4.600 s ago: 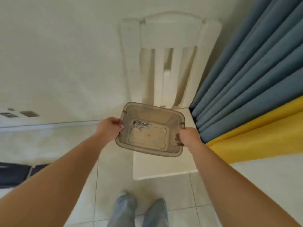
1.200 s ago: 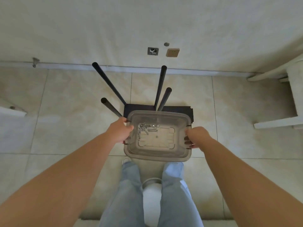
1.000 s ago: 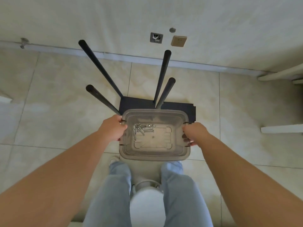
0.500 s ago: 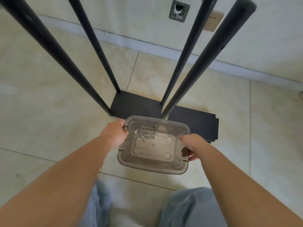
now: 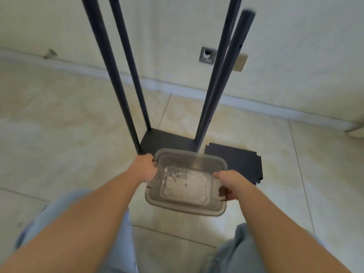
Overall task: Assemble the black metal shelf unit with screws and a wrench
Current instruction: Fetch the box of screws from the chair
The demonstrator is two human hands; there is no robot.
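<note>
I've both hands, left point(image 5: 144, 168) and right point(image 5: 230, 184), clamped on the tray point(image 5: 185, 205) at frame centre; tilt it and the screws point(image 5: 175, 173) could spill.

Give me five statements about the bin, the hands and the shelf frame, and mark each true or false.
1. Both the left hand and the right hand hold the clear bin. True.
2. The bin is empty. False: a few screws lie in it.
3. The shelf frame has four black posts standing up. True.
4. A loose black panel lies on the floor beside the frame. True.
5. The bin rests on a chair. False: no chair is under it, only the tiled floor.
</note>
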